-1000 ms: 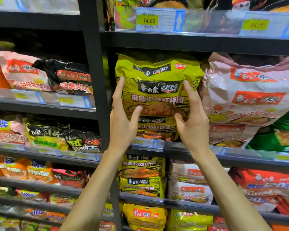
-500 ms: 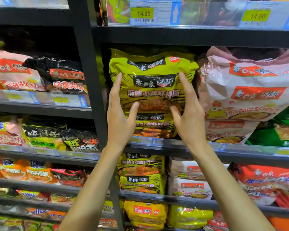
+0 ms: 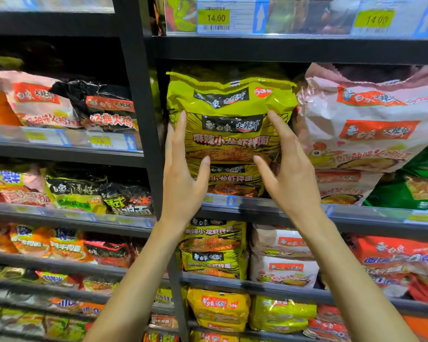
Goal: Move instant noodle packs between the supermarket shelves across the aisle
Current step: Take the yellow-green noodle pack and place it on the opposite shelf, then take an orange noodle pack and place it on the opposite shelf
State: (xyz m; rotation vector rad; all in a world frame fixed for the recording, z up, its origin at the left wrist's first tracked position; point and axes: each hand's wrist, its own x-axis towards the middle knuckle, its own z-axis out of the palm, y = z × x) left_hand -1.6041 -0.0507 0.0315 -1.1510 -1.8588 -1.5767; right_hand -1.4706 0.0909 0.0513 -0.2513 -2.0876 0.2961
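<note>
Shelf bay open toward aisle at front. Green noodle pack [image 3: 230,107] stands at left end of shelf [image 3: 371,218], nearly filling bay height. Dark gap above pack top, under upper shelf [image 3: 282,49]: room for fingers. Left: black upright post [image 3: 139,95] just beside pack, narrow slot only; left hand [image 3: 183,178] fingers lie along that edge. Right: pink pack [image 3: 371,119] touches green pack's edge; right hand [image 3: 289,174] spread open in front. Raised price strip [image 3: 232,201] fronts pack bottoms.
</note>
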